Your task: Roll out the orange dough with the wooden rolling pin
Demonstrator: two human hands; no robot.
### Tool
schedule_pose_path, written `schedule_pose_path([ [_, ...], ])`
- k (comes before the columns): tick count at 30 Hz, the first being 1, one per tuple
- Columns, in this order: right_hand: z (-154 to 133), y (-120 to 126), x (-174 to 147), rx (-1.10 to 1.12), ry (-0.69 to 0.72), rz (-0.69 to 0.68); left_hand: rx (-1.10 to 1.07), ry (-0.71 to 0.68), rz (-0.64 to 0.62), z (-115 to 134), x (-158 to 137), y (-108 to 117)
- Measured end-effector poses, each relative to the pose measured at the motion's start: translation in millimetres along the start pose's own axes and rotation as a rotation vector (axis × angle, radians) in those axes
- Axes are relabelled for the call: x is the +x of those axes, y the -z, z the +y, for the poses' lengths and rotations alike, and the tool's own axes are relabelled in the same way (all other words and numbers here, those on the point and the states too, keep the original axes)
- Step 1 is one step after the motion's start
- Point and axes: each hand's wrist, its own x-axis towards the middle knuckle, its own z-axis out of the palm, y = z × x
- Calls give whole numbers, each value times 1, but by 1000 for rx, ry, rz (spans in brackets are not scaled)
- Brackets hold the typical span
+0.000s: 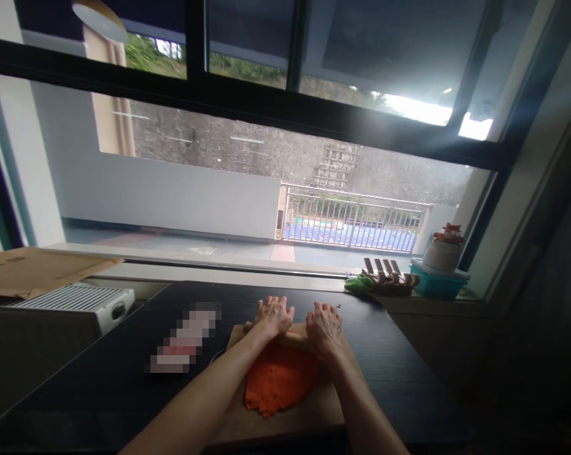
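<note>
A flat sheet of orange dough with a ragged near edge lies on a wooden board. Across its far part runs a light wooden rolling pin. My left hand bears down on the left end of the pin, its fingers curved over the far side. At the right end, my right hand is closed over the pin in the same way. A bit of orange shows beyond the pin between the hands. Both palms hide the pin's ends.
The board rests on a dark table. To the left lies a pixelated object. Beyond the table are a window sill with a teal box, a jar, a green item and a brown strapped item. Cardboard lies far left.
</note>
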Motion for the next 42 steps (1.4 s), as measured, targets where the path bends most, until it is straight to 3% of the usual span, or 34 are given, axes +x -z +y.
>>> schedule_pose_path([
  [8,-10,13,-53,11,23,68,-6,-21,12,-6,-54,6],
  [12,-11,12,-63,26,23,114,-20,-30,37,-7,-64,9],
  [20,-11,9,-29,20,-19,71,-23,0,143,-4,-32,2],
  [26,-5,-2,4,17,-64,0,-24,30,107,0,8,-6],
  [31,-2,-7,7,16,-92,-25,-21,35,71,-2,16,-12],
  [38,-11,7,-25,12,-67,-10,-41,51,64,-9,-19,-10],
  [42,-15,9,-49,-2,-25,28,-42,-37,83,-14,-49,-4],
])
